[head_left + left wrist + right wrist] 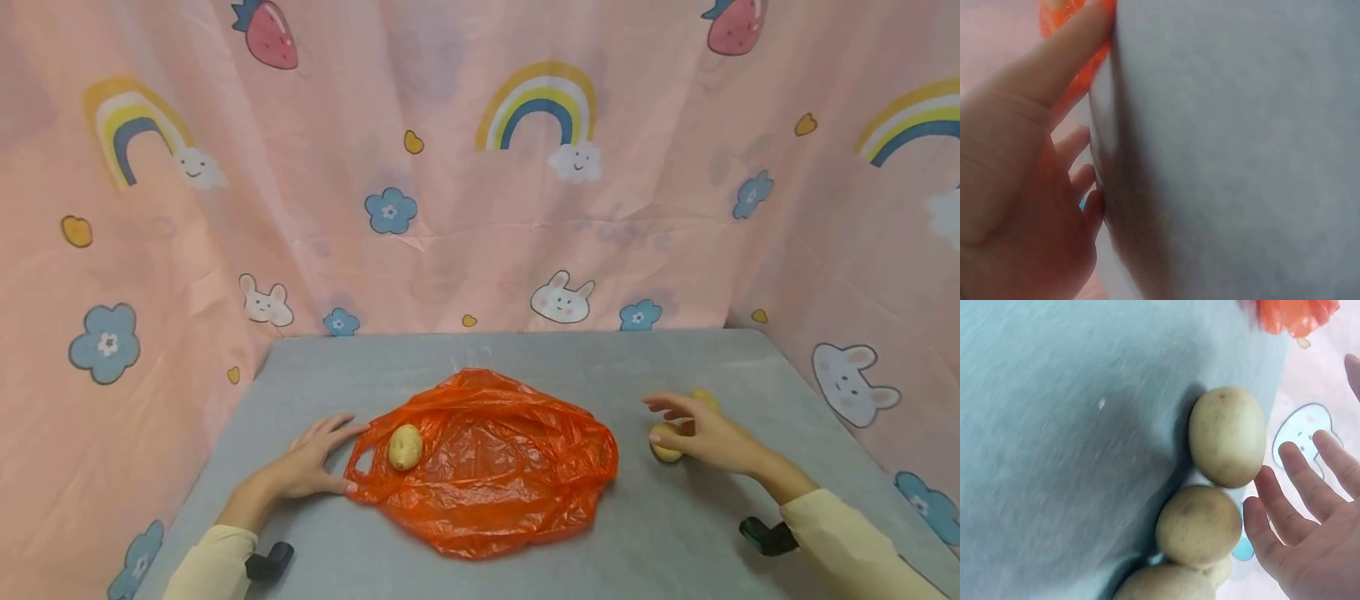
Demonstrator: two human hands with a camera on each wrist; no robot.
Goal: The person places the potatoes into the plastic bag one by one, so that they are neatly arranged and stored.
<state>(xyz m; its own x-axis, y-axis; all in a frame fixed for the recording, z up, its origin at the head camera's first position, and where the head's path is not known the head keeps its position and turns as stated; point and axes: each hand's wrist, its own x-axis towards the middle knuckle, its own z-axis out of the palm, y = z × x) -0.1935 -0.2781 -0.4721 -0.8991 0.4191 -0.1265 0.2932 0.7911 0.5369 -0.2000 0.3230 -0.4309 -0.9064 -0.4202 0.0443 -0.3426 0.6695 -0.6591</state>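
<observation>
We record an orange bag [510,508] spread a little left of midway between the worktop's [660,533] side edges, its long axis roughly parallel to the far edge, handle loop [363,483] pointing to the left edge. 1 potato [406,447] sits at the bag's left end, long axis running near to far; whether in or on the film, we cannot tell. Left hand [318,458]: unclenched, fingers extended, thumb and forefinger tips at the bag's left end. Right hand [712,437]: loosely spread, fingers slightly bent, gripping nothing, beside a cluster of potatoes [1198,525] toward the right edge; thumb overlaps 1 of them, contact uncertain. From the right wrist we count at least 4. Surface: grey. A pink cloth [465,258] printed with rainbows and rabbits rises beyond the far edge and both sides.
</observation>
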